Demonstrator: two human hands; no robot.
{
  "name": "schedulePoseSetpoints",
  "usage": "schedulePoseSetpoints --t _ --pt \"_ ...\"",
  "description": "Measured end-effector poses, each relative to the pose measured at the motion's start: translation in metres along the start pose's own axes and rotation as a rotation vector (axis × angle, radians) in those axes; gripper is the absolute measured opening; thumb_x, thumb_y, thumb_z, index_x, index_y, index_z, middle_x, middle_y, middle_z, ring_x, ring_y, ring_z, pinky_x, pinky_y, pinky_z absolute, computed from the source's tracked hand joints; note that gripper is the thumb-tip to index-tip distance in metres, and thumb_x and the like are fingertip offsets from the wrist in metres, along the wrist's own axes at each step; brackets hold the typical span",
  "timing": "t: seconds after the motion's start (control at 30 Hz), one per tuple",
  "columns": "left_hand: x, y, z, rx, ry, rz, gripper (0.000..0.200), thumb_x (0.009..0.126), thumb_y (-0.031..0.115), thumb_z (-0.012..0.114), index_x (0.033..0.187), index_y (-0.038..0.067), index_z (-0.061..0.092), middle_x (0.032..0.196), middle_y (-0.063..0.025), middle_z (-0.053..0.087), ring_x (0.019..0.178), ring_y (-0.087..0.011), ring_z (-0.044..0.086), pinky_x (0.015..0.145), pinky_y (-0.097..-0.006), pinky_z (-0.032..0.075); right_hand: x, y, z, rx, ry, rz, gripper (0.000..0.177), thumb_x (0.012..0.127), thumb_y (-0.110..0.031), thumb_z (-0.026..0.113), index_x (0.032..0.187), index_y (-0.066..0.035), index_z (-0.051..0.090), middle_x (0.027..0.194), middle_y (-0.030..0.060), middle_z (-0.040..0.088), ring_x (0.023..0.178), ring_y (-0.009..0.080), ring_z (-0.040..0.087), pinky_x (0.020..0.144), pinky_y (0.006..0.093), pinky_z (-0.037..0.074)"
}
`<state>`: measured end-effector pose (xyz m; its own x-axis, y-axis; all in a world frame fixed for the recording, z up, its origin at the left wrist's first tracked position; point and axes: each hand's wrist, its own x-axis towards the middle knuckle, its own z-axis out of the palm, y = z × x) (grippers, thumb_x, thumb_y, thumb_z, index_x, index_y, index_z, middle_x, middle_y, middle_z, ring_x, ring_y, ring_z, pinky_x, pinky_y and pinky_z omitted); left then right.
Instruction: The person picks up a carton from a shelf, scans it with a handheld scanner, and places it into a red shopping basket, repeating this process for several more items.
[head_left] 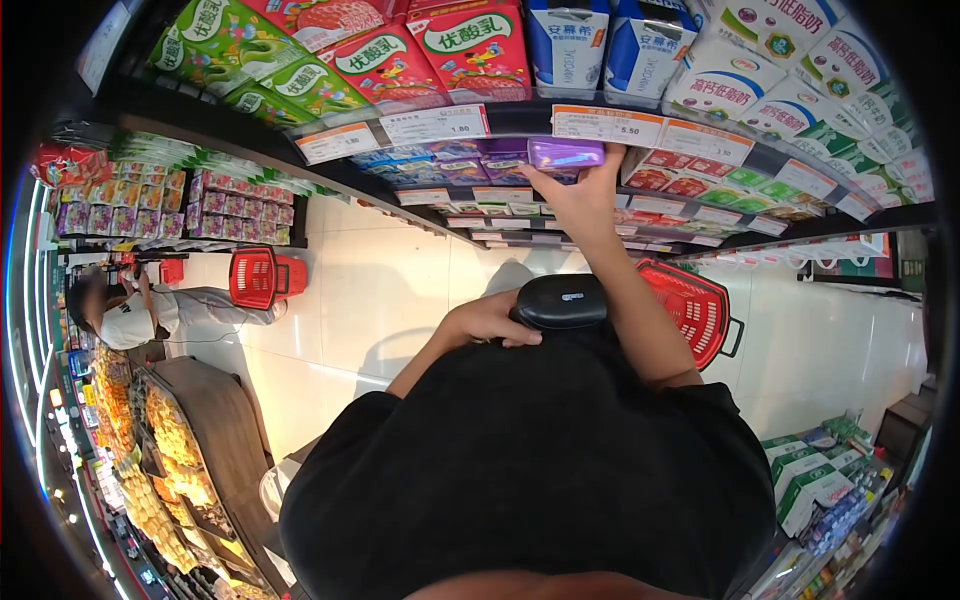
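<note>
My right hand point(583, 197) reaches up to the shelf edge, with thumb and fingers around a bright purple carton point(565, 153). The carton is just under the price strip, in front of other purple packs point(460, 165) on the second shelf. Its far side is hidden. At my waist, my left hand point(487, 320) is closed on a black oval case point(561, 302) with a small pale logo. The thumb lies along its lower edge; the other fingers are mostly hidden by the case.
Red and green drink cartons point(470, 50), blue-and-white cartons point(650, 50) and white milk packs point(725, 80) fill the top shelf. A red shopping basket point(690, 305) stands on the floor by my right arm. Another person point(130, 315) is at the left, near a second red basket point(265, 278).
</note>
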<state>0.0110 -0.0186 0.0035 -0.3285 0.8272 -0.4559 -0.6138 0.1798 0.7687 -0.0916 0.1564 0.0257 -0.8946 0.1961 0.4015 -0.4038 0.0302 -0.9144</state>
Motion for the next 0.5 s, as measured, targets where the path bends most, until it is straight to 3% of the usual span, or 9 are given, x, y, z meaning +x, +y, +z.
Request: schedulePoseSetpoints --t 0.03,0.07,0.13,0.17,0.2,0.27,0.37,0.43,0.5 --pt "0.0 0.002 0.0 0.001 0.003 0.002 0.069 0.082 0.01 0.071 0.139 0.001 0.034 0.072 -0.0017 0.053 0.056 -0.0082 0.047 0.052 -0.0244 0.039 0.005 -0.011 -0.001 -0.224 -0.001 -0.049 0.078 0.069 -0.004 0.084 0.129 0.004 0.036 0.117 0.0159 0.054 0.11 0.0195 0.056 0.094 0.0328 0.046" --pt "0.0 0.004 0.001 0.015 0.007 -0.014 0.068 0.082 0.01 0.071 0.139 0.0 0.034 0.073 -0.0019 0.053 0.056 -0.0083 0.047 0.053 -0.0245 0.04 0.008 -0.014 0.001 -0.222 -0.003 -0.05 0.078 0.069 -0.004 0.084 0.129 0.004 0.036 0.117 0.0159 0.054 0.11 0.0195 0.056 0.094 0.0328 0.046" --pt "0.0 0.004 0.001 0.028 0.011 -0.03 0.068 0.082 0.009 0.071 0.138 0.0 0.033 0.073 -0.002 0.053 0.056 -0.0084 0.047 0.053 -0.0246 0.04 0.017 -0.012 0.006 -0.098 -0.11 0.247 0.055 0.071 -0.01 0.084 0.113 0.004 0.054 0.109 0.0171 0.061 0.105 0.0186 0.058 0.09 0.0322 0.046" --pt "0.0 0.004 0.0 0.015 0.001 -0.014 0.067 0.082 0.009 0.07 0.138 0.0 0.033 0.072 -0.002 0.053 0.055 -0.0085 0.047 0.053 -0.0248 0.04 0.02 0.001 0.011 -0.143 -0.095 0.234 0.038 0.082 -0.016 0.077 0.108 0.004 0.06 0.108 0.0175 0.064 0.103 0.021 0.06 0.089 0.0338 0.046" --pt "0.0 0.003 0.0 0.002 -0.009 0.001 0.067 0.082 0.009 0.07 0.138 0.0 0.033 0.072 -0.0019 0.052 0.055 -0.0086 0.046 0.054 -0.0249 0.04 0.024 0.013 0.014 -0.143 -0.095 0.234 0.038 0.082 -0.016 0.077 0.108 0.004 0.06 0.108 0.0175 0.064 0.103 0.021 0.06 0.089 0.0338 0.046" --pt "0.0 0.002 0.001 -0.01 0.01 0.022 0.059 0.082 0.008 0.07 0.133 0.0 0.04 0.07 -0.0021 0.052 0.055 -0.009 0.047 0.053 -0.0254 0.04 0.031 0.026 0.019 -0.307 -0.196 -0.031 0.037 0.091 -0.023 0.067 0.118 0.0 0.057 0.114 0.0167 0.064 0.102 0.0245 0.06 0.088 0.0349 0.046" --pt "-0.002 0.004 0.002 -0.024 0.046 0.045 0.051 0.083 0.008 0.069 0.129 0.0 0.048 0.068 -0.0021 0.052 0.055 -0.0095 0.047 0.052 -0.0259 0.04 0.03 0.028 0.019 -0.319 -0.23 0.115 0.036 0.096 -0.026 0.06 0.122 -0.002 0.056 0.115 0.015 0.064 0.103 0.0274 0.06 0.089 0.037 0.046" --pt "0.0 0.003 0.0 -0.026 0.062 0.05 0.05 0.083 0.008 0.069 0.128 -0.001 0.048 0.068 -0.0019 0.052 0.055 -0.0095 0.047 0.052 -0.0259 0.04 0.032 0.034 0.015 -0.301 -0.255 0.07 0.037 0.096 -0.028 0.06 0.122 -0.002 0.056 0.116 0.0164 0.063 0.104 0.0297 0.059 0.09 0.0379 0.045" --pt "0.004 -0.001 -0.007 -0.016 -0.009 0.037 0.064 0.083 0.008 0.069 0.136 -0.001 0.035 0.072 -0.0013 0.053 0.054 -0.0077 0.046 0.052 -0.0249 0.039 0.033 0.032 0.011 -0.283 -0.279 0.027 0.038 0.095 -0.03 0.061 0.122 -0.002 0.056 0.116 0.0177 0.063 0.104 0.032 0.059 0.091 0.0389 0.045"
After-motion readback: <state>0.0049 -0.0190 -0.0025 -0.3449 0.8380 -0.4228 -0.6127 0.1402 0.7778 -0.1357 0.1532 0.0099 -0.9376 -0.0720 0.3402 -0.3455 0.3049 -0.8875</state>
